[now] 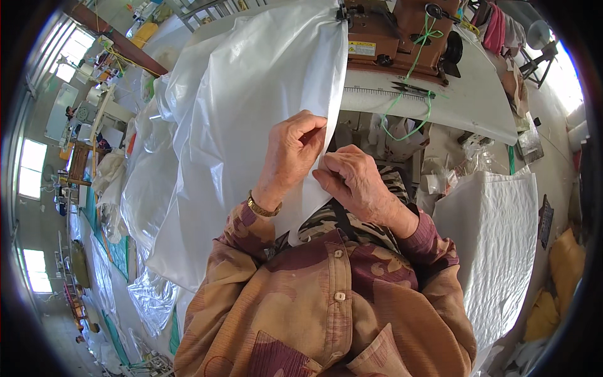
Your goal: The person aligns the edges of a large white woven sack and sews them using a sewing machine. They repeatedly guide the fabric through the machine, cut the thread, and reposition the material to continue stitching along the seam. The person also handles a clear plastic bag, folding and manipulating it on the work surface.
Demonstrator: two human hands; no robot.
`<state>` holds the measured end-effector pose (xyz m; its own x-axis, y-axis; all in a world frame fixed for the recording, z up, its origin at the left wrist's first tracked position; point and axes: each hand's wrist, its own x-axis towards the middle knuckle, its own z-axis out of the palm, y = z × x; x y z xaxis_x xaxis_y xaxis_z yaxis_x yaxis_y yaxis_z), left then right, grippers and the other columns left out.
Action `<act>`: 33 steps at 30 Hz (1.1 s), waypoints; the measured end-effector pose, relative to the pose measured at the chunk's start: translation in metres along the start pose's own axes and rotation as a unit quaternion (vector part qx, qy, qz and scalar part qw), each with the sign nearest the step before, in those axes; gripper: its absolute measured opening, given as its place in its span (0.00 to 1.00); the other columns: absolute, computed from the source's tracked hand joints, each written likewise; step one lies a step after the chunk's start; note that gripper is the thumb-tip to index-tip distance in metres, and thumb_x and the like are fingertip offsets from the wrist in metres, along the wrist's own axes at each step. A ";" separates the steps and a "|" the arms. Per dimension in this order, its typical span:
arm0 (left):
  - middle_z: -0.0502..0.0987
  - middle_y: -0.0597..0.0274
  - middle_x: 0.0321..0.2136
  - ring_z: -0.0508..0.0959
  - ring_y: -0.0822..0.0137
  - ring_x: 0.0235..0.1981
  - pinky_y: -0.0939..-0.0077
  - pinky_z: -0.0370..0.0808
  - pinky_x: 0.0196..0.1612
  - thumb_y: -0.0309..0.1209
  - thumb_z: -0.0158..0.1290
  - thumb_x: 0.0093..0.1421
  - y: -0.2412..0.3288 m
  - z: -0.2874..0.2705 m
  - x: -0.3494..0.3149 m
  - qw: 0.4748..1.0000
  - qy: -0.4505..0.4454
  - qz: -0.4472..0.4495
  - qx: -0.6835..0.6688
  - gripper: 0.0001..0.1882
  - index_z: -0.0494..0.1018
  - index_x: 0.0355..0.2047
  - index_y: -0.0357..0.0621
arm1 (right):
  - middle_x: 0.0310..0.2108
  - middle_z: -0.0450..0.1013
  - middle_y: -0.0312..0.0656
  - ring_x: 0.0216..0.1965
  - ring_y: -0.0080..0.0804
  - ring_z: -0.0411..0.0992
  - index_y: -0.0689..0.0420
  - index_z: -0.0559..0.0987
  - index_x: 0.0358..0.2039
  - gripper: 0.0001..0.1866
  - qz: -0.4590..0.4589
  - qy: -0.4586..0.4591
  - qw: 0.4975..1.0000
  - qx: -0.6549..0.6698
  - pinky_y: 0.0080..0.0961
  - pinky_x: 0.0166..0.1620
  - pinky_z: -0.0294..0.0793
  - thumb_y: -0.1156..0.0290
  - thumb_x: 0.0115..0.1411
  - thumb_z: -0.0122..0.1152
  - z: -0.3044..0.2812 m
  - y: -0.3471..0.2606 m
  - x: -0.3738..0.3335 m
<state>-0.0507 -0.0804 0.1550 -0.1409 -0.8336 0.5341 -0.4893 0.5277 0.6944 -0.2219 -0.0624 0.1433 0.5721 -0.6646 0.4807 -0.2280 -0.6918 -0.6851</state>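
A large sheet of shiny white plastic [239,94] drapes over the left of the table and down across my lap. Its right edge runs up to a brown sewing machine [402,38]. My left hand [294,147] pinches that edge, thumb and fingers pressed together. Just below and to the right, my right hand [358,182] has its fingers curled closed on the same edge. Both hands are over my lap, short of the table's near side. The exact fold between my fingertips is hidden.
Small dark thread snips [414,90] lie on the white machine table [483,100] beside a ruler strip. A green cord [408,135] hangs over its near edge. At right stands a stack of white woven sheets [493,239]. Yellow sacks [562,270] lie farther right.
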 end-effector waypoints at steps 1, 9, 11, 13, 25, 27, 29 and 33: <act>0.70 0.63 0.22 0.68 0.76 0.22 0.78 0.66 0.24 0.19 0.57 0.60 -0.006 0.000 0.000 1.000 -0.001 0.000 -0.021 0.03 0.76 0.35 0.35 | 0.21 0.71 0.46 0.26 0.49 0.71 0.59 0.72 0.24 0.09 -0.010 0.000 1.000 -0.009 0.38 0.41 0.71 0.74 0.57 0.63 0.001 -0.001 0.001; 0.68 0.79 0.19 0.62 0.83 0.22 0.83 0.61 0.24 0.34 0.59 0.65 -0.003 -0.013 -0.002 0.960 -0.038 -0.211 -0.181 0.12 0.76 0.31 0.35 | 0.23 0.74 0.40 0.28 0.41 0.76 0.57 0.73 0.26 0.07 -0.096 0.015 0.993 -0.068 0.35 0.43 0.72 0.74 0.56 0.63 0.023 0.002 0.012; 0.70 0.77 0.19 0.64 0.84 0.22 0.84 0.62 0.24 0.32 0.59 0.65 -0.011 -0.013 -0.001 0.972 0.001 -0.178 -0.152 0.11 0.76 0.31 0.35 | 0.24 0.74 0.39 0.29 0.37 0.77 0.58 0.76 0.31 0.06 -0.124 0.011 0.992 -0.035 0.34 0.43 0.72 0.71 0.59 0.64 0.021 0.008 0.017; 0.74 0.75 0.20 0.68 0.85 0.23 0.86 0.64 0.25 0.28 0.58 0.63 -0.010 -0.025 0.001 0.983 0.021 -0.163 -0.085 0.08 0.78 0.31 0.34 | 0.31 0.75 0.41 0.35 0.33 0.76 0.59 0.76 0.38 0.08 0.003 0.097 0.983 0.158 0.33 0.45 0.72 0.69 0.61 0.63 0.032 0.027 0.008; 0.77 0.55 0.19 0.77 0.60 0.19 0.68 0.71 0.25 0.26 0.56 0.58 0.050 -0.070 0.081 0.942 -0.225 0.105 0.225 0.06 0.75 0.26 0.35 | 0.49 0.74 0.55 0.51 0.53 0.72 0.59 0.71 0.55 0.24 -0.040 -0.080 0.978 0.191 0.42 0.55 0.70 0.66 0.59 0.58 0.096 0.040 0.085; 0.76 0.51 0.21 0.77 0.47 0.23 0.59 0.72 0.27 0.28 0.56 0.56 0.020 -0.072 0.068 0.905 -0.276 0.147 0.288 0.07 0.72 0.24 0.39 | 0.49 0.74 0.55 0.51 0.51 0.73 0.58 0.72 0.54 0.23 0.002 0.033 0.981 0.190 0.42 0.54 0.71 0.66 0.59 0.58 0.105 0.056 0.061; 0.75 0.54 0.21 0.77 0.49 0.23 0.58 0.72 0.27 0.28 0.56 0.57 0.006 -0.061 0.050 0.892 -0.287 0.159 0.311 0.07 0.71 0.25 0.41 | 0.48 0.74 0.54 0.51 0.50 0.73 0.58 0.73 0.53 0.21 0.078 0.158 0.975 0.136 0.42 0.53 0.71 0.67 0.59 0.58 0.122 0.076 0.060; 0.73 0.55 0.20 0.77 0.51 0.23 0.58 0.73 0.27 0.27 0.56 0.58 -0.053 -0.026 0.004 0.910 -0.226 0.099 0.333 0.07 0.69 0.26 0.44 | 0.46 0.75 0.53 0.50 0.47 0.74 0.58 0.75 0.50 0.19 0.105 0.055 0.993 -0.026 0.43 0.51 0.72 0.67 0.59 0.57 0.181 0.124 0.075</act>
<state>-0.0024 -0.1075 0.1330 -0.5487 -0.7949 0.2591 -0.8078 0.5839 0.0806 -0.0652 -0.1470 -0.0049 0.4187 -0.8207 0.3888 -0.3759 -0.5464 -0.7484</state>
